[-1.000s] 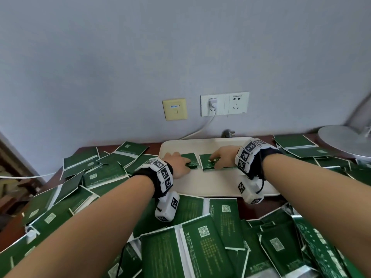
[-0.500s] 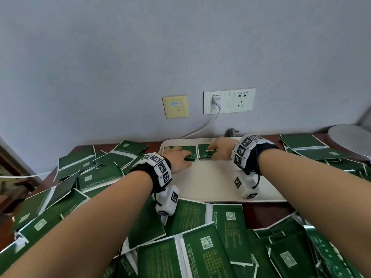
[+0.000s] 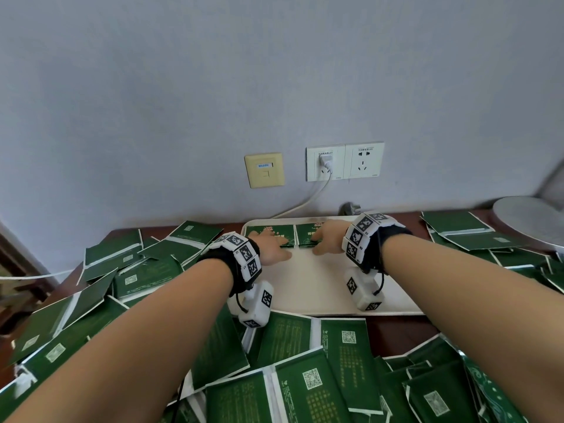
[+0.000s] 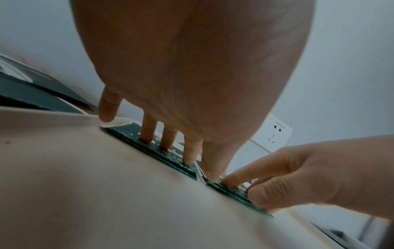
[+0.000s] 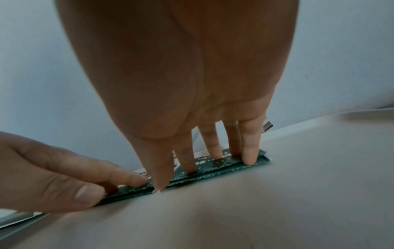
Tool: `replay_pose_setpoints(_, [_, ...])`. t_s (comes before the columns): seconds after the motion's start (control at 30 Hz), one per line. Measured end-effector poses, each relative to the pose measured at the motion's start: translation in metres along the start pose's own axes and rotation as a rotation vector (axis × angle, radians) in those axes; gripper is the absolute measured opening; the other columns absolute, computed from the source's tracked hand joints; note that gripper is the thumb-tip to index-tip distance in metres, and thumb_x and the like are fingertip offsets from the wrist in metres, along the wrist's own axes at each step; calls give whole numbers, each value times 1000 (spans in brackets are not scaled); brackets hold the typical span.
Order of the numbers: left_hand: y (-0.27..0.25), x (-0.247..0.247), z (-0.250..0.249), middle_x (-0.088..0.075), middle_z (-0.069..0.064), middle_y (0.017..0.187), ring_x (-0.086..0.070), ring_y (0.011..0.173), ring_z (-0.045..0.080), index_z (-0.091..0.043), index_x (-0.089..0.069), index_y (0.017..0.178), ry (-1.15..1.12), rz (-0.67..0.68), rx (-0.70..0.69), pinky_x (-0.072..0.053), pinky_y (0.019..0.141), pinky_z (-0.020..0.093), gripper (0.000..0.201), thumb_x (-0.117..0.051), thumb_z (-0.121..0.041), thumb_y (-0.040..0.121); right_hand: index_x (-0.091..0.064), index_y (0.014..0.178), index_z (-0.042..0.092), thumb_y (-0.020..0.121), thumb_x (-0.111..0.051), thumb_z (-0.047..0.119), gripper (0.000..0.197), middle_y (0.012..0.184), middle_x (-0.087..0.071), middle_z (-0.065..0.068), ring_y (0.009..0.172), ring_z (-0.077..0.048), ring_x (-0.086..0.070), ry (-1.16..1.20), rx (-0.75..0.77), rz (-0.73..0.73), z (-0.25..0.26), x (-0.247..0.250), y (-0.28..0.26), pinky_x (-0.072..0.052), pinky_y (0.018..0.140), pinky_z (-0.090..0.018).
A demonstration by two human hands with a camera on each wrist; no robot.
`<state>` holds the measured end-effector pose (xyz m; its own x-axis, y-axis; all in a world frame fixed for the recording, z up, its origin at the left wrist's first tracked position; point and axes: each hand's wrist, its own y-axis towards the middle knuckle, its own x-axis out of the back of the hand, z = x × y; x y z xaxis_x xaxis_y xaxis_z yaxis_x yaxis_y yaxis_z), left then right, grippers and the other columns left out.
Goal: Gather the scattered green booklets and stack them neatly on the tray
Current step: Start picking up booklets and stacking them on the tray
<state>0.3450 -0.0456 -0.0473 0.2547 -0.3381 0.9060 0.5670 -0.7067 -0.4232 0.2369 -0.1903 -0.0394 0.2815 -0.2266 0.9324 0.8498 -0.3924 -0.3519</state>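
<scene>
Two low stacks of green booklets lie side by side at the far edge of the white tray [image 3: 320, 285]. My left hand [image 3: 276, 248] presses straight fingers on top of the left stack [image 3: 265, 233], with its thumb at the stack's near edge. My right hand [image 3: 323, 239] lies the same way on the right stack [image 3: 306, 232]. In the left wrist view the fingertips [image 4: 188, 161] touch the left stack [image 4: 153, 148]. The right wrist view has the right fingers [image 5: 248, 158] on the right stack [image 5: 224, 166], above the bare tray [image 5: 255, 210].
Many green booklets lie scattered on the brown table: left [image 3: 131, 270], front [image 3: 305, 377] and right [image 3: 457, 227] of the tray. A round grey lamp base [image 3: 531, 221] stands far right. The wall with sockets [image 3: 345, 161] and a white cord is just behind the tray.
Both hands have slid the two stacks from the middle of the tray to its far edge by the wall. The fingers stay on top of the stacks.
</scene>
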Motion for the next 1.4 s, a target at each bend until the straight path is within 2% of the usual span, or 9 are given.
replay_pose_setpoints(0.43, [-35, 11, -6, -39, 4, 150, -39, 135, 28, -28, -40, 146, -144, -113, -58, -31, 113, 39, 57, -49, -49, 94, -56, 133, 22, 90, -58, 34, 44, 129, -60, -2, 113, -24, -57, 85, 7, -96, 7, 10, -41, -46, 96, -36])
replay_pose_setpoints(0.6, [-102, 28, -19, -55, 6, 115, -51, 105, 21, -11, -58, 109, -124, -159, -110, -37, 90, 31, 30, -54, -37, 95, -58, 132, 19, 89, -62, 31, 45, 132, -59, -1, 118, -22, -55, 104, 30, -140, 23, 26, -107, -43, 100, -32])
replay_pose_setpoints(0.7, [-149, 27, -27, -54, 3, 137, -49, 124, 21, -11, -57, 132, -123, -187, -148, -36, 100, 27, 46, -60, -35, 92, -60, 130, 20, 88, -64, 32, 44, 131, -60, 2, 118, -20, -55, 95, 23, -147, 32, 27, -157, -40, 94, -28])
replay_pose_setpoints(0.77, [-173, 23, -30, -54, 0, 136, -49, 124, 18, -16, -58, 132, -96, -203, -168, -34, 95, 24, 46, -63, -36, 90, -62, 127, 20, 87, -65, 33, 42, 123, -64, 3, 109, -18, -60, 93, 22, -155, 35, 27, -183, -43, 87, -25])
replay_pose_setpoints(0.9, [-214, 9, -27, -59, 2, 127, -53, 100, 15, -19, -64, 122, -140, -217, -163, -37, 87, 23, 40, -71, -32, 85, -66, 116, 15, 87, -67, 29, 33, 76, -68, 3, 58, -7, -62, 184, -8, -156, 41, 16, -234, -50, 54, -19])
replay_pose_setpoints(1.03, [-241, -8, -16, -58, 0, 113, -52, 91, 14, -18, -65, 118, -200, -221, -134, -41, 82, 23, 37, -73, -24, 82, -68, 106, 5, 87, -67, 21, 25, 78, -71, -5, 60, -19, -67, 282, -34, -92, 50, -5, -260, -59, 61, -31])
replay_pose_setpoints(1.13, [-255, -23, -8, -55, -2, 102, -53, 90, 14, -17, -65, 116, -214, -226, -114, -40, 77, 22, 36, -74, -22, 82, -67, 99, 1, 89, -67, 19, 21, 68, -67, -8, 45, -17, -56, 298, -75, -63, 62, -23, -269, -50, 49, -25])
replay_pose_setpoints(1.27, [-264, -40, 2, -57, -2, 101, -55, 92, 15, -16, -67, 114, -241, -233, -111, -42, 78, 23, 35, -75, -23, 81, -66, 106, -9, 89, -67, 15, 29, 81, -68, -14, 43, -16, -57, 299, -98, -4, 77, -41, -264, -43, 38, -18])
replay_pose_setpoints(1.4, [-269, -50, 10, -60, -1, 103, -59, 96, 17, -16, -67, 116, -247, -220, -113, -46, 85, 24, 35, -73, -24, 83, -65, 70, 6, 80, -71, 48, 44, 50, -56, 1, 50, -17, -52, 197, -131, -61, 96, -54, -259, -44, 53, -22])
